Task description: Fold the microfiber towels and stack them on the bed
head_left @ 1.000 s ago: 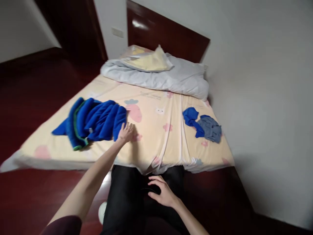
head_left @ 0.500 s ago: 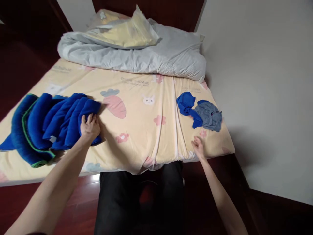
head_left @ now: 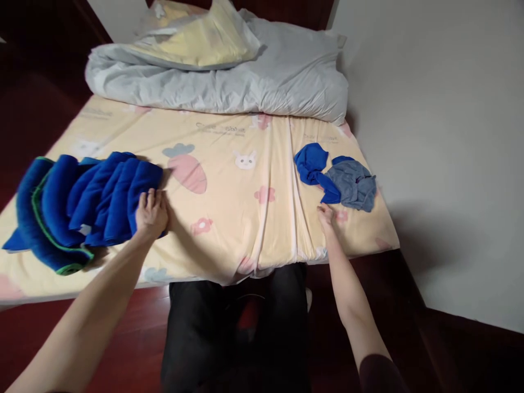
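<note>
My left hand [head_left: 152, 214] lies with its fingers stretched over the right end of a row of folded blue towels [head_left: 108, 196]. The towels overlap in soft folds, and a rolled one with green edging [head_left: 43, 218] curves round their left end. Over to the right, my right hand [head_left: 326, 214] has its fingers drawn together at the lower tip of a crumpled blue cloth [head_left: 311, 164]; how firmly it pinches the tip is hard to see. Touching that cloth on its right is a crumpled grey cloth [head_left: 352, 184].
Everything lies on a bed with a cream patterned sheet [head_left: 221, 185]. A rolled grey-white quilt [head_left: 286, 82] crosses its far end, topped by a yellow item in a clear bag [head_left: 213, 46]. A pale wall [head_left: 442, 136] stands at the right.
My right hand has moved up and slightly left, to the tip of the crumpled blue cloth. My left hand stays on the towels. The view has shifted slightly.
</note>
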The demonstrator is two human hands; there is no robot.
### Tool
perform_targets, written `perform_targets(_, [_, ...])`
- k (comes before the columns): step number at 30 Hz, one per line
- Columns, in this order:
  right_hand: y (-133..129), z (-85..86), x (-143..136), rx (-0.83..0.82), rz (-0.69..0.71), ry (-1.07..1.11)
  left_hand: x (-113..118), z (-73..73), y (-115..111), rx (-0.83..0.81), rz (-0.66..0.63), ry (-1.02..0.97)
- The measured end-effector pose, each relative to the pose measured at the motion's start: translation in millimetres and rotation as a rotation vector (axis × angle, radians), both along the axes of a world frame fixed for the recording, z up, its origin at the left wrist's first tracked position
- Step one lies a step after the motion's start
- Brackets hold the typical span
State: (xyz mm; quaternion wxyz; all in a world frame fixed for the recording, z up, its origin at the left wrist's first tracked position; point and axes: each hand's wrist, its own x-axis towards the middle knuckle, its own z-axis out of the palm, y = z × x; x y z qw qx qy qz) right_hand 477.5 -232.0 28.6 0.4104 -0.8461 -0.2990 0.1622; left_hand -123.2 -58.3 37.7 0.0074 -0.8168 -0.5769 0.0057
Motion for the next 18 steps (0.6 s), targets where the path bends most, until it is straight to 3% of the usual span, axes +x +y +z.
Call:
perform_targets(5, [9,6.9,-1,-0.088,0.019,0.024,22,-25.4,-55,0.0,-0.079,-0.102])
perform_targets(11, [27,28.9,-11,-0.132,0.083,-0.028,42,-61.5,-118,0.075,-0.099,-0.175])
perform_targets(14, [19,39.1,-37,-0.084,0.166,-0.098,50,-71.0,-135,0.106,-0.04,-0.224])
perform_targets(18, [-32,36.3,-101,0.009,0.39,-0.19,62,-69.3,-155,0.115,0.029,-0.295])
